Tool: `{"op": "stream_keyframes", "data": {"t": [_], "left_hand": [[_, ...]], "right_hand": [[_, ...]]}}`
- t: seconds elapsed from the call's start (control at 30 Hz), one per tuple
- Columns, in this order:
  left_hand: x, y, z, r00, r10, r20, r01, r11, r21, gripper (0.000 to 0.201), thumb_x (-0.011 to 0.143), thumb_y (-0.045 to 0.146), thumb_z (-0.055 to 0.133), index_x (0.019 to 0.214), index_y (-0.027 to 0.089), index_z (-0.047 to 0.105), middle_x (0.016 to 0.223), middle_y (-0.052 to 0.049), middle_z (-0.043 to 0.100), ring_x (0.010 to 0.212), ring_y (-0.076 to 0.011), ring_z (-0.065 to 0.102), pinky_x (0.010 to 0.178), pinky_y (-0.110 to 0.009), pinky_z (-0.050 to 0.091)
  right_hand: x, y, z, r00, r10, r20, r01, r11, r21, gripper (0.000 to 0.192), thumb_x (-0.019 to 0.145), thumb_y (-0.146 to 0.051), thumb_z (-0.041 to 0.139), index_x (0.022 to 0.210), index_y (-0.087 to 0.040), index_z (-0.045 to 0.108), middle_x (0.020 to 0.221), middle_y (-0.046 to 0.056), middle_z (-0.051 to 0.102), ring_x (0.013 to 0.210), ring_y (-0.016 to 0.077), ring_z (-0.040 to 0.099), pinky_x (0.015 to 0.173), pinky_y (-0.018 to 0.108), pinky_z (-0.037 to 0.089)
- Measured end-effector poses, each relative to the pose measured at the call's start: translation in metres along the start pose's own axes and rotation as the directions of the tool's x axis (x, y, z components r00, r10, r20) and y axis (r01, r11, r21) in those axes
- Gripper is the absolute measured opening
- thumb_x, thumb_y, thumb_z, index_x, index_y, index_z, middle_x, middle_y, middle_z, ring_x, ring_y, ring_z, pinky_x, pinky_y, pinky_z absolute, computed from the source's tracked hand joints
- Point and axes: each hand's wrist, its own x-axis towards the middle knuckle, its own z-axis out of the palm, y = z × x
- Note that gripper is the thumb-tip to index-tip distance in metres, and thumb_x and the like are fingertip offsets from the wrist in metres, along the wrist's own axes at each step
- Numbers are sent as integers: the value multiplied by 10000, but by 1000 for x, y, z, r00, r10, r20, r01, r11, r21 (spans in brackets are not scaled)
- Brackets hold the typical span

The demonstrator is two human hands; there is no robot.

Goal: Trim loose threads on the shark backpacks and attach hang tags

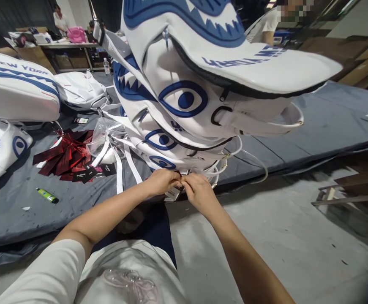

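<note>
A tall stack of white bags [184, 122] with blue eyes, jagged teeth and lettering rises in front of me. Low at the stack's near edge, my left hand [162, 182] is closed in a pinch on a small hang tag [173, 193] with a white printed label. Fingertip to fingertip with it, my right hand [199, 192] also pinches at the tag's upper end. The fingers cover the exact spot where the tag meets the lowest bag. White straps and clear cords dangle beside both hands.
Left of the stack lie dark red hang tags [68, 154], a clear plastic bag [99, 141] and a green marker [47, 195]. More white bags [15, 90] sit at far left. A water bottle [107, 66] stands behind. Two people are in the background. The table edge runs close by.
</note>
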Motion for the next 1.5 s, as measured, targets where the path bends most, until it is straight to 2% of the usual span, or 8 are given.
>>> {"op": "stream_keyframes", "data": {"t": [0.13, 0.4, 0.6, 0.73, 0.87, 1.2, 1.37, 1.5], "left_hand": [[-2, 3, -1, 1000, -1, -4, 1, 1000, 17, 156, 945, 253, 536, 927, 212, 685, 966, -34, 737, 914, -198, 680, 672, -255, 385], [3, -3, 6, 999, 11, -52, -14, 998, -67, 162, 903, 352, 638, 887, 191, 638, 890, -28, 702, 829, -181, 648, 685, -245, 411], [-1, -16, 20, 972, 62, -226, -162, 876, -454, 96, 896, 249, 640, 895, 155, 658, 870, -3, 687, 772, -114, 611, 725, -205, 445], [-4, -16, 25, 956, 73, -285, -169, 929, -330, 166, 950, 279, 561, 938, 167, 684, 929, -32, 699, 851, -140, 630, 764, -231, 436], [-3, -12, 18, 980, 103, -169, -122, 987, -107, 238, 990, 305, 484, 954, 183, 686, 955, -42, 707, 883, -161, 645, 710, -243, 404], [-5, -4, 14, 996, -31, -88, 27, 999, -47, 111, 927, 314, 583, 949, 222, 641, 949, -5, 722, 881, -174, 662, 679, -249, 387], [-5, 1, 12, 989, -20, -144, 24, 999, 25, 57, 904, 252, 588, 918, 216, 630, 895, -12, 724, 837, -185, 676, 646, -249, 371], [-6, 3, 14, 985, 6, -170, 8, 997, 82, 129, 941, 245, 524, 940, 224, 651, 938, -26, 720, 869, -193, 682, 657, -250, 375]], "right_hand": [[-1, 2, 2, 1000, -10, -4, 10, 1000, 18, 214, 950, -131, 425, 820, -177, 589, 785, 55, 610, 773, 214, 556, 777, 342, 372], [-1, 1, 0, 998, 59, -27, -54, 986, 156, 196, 929, -165, 432, 774, -197, 547, 762, 46, 602, 740, 205, 558, 724, 326, 388], [-2, 1, -3, 980, 185, -69, -154, 936, 317, 146, 935, -225, 474, 825, -206, 569, 787, 32, 629, 729, 185, 580, 670, 292, 419], [-3, 2, -1, 985, 155, -70, -132, 956, 262, 158, 942, -214, 468, 819, -207, 566, 788, 36, 628, 733, 190, 580, 685, 303, 415], [-3, 3, -1, 994, 76, -76, -63, 986, 157, 174, 948, -188, 454, 806, -209, 551, 786, 40, 624, 741, 201, 571, 739, 330, 407], [-7, 1, 3, 998, -40, -50, 39, 999, -25, 189, 967, -130, 423, 836, -202, 539, 786, 45, 609, 820, 219, 564, 893, 375, 392], [-4, 0, 4, 1000, 21, 20, -21, 999, 24, 218, 966, -109, 407, 825, -192, 551, 797, 46, 615, 816, 206, 555, 901, 385, 396], [-2, -3, 2, 996, 87, 1, -87, 991, 98, 220, 964, -101, 419, 817, -190, 557, 808, 36, 626, 800, 189, 557, 881, 378, 398]]}}
